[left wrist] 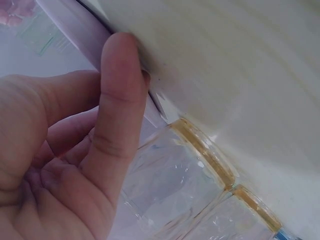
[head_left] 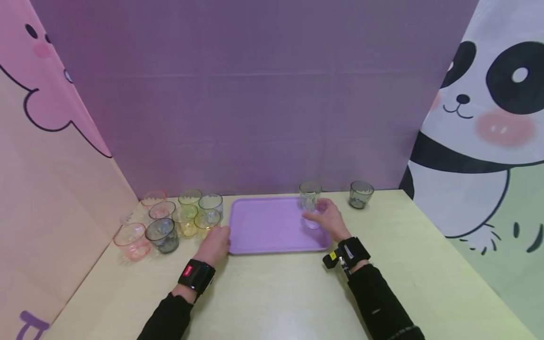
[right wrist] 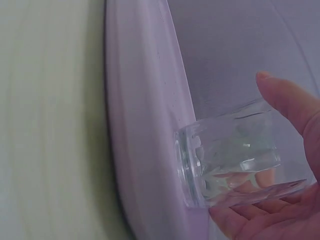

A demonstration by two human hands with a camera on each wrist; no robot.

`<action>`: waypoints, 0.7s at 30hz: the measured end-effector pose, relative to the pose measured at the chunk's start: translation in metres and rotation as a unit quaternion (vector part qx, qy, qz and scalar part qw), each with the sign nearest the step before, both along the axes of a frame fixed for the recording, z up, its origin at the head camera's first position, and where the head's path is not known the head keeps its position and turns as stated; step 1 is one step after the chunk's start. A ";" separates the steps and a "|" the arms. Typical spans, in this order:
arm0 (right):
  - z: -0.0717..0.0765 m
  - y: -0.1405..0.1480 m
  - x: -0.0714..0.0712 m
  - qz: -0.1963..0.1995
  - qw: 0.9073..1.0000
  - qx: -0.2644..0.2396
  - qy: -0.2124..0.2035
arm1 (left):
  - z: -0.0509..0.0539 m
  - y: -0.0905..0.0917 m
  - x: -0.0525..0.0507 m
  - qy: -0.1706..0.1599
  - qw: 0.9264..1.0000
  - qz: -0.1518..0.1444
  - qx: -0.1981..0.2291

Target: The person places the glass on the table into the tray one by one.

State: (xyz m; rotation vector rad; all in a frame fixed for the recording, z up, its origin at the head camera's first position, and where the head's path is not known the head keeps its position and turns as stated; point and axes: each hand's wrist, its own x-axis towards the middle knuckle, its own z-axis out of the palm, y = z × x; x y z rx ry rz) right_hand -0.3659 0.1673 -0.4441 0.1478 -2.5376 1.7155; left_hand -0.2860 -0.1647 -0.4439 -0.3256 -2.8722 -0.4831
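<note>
In the head view, a purple tray (head_left: 267, 226) lies on the pale table. My left hand (head_left: 216, 244) is at its left edge; in the left wrist view, the thumb and index finger (left wrist: 121, 75) pinch the tray's rim. Over the tray's right side, my right hand (head_left: 329, 219) has its thumb and fingers round a clear drinking glass (head_left: 310, 191). That glass (right wrist: 235, 155) looks faintly green inside in the right wrist view, its base close to the tray's rim. Whether a second glass is stacked in it, I cannot tell.
Several tinted glasses stand close together left of the tray, among them a pink glass (head_left: 132, 243), a grey glass (head_left: 163, 238) and a yellow glass (head_left: 184, 222). One smoky grey glass (head_left: 360, 196) stands at the back right. A purple backdrop (head_left: 263, 104) rises behind the table.
</note>
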 end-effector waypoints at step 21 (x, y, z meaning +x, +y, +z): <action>-0.004 0.001 -0.002 -0.016 1.000 0.015 0.005 | 0.000 0.000 -0.001 0.000 1.000 0.001 -0.003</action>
